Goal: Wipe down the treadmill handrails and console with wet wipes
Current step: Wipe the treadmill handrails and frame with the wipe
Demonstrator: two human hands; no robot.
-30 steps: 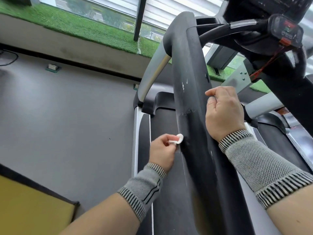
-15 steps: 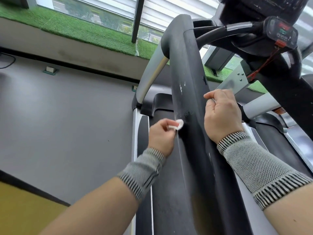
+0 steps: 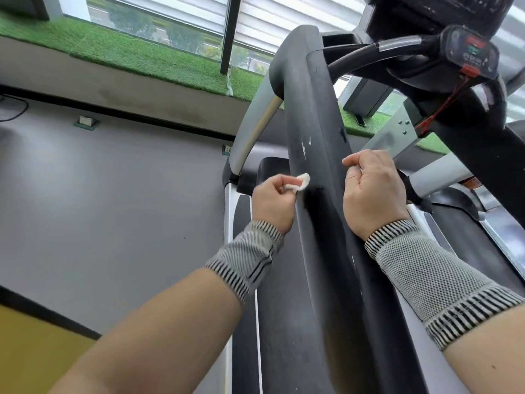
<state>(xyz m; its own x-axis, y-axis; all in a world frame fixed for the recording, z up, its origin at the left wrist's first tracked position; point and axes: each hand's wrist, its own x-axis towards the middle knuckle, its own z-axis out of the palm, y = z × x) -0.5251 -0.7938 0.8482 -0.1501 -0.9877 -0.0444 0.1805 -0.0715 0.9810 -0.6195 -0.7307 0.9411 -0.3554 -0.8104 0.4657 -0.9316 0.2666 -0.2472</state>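
Grey floor (image 3: pixel 99 194) at left, artificial turf strip (image 3: pixel 142 52) along window. Left hand (image 3: pixel 274 201), striped wrist sleeve, pinches small white wet wipe (image 3: pixel 299 184) against left edge of black handrail (image 3: pixel 321 155). Right hand (image 3: pixel 375 194) curled on handrail's right side, scrap of white visible in fingers; what it grasps, cannot tell. Console (image 3: pixel 471 54) upper right.

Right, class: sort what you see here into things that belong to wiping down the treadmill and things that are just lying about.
Part of the job:
wipe, pinched in the left hand
black handrail
console
right hand, curled beside the rail

Just lying about:
floor socket
green turf ledge
yellow mat
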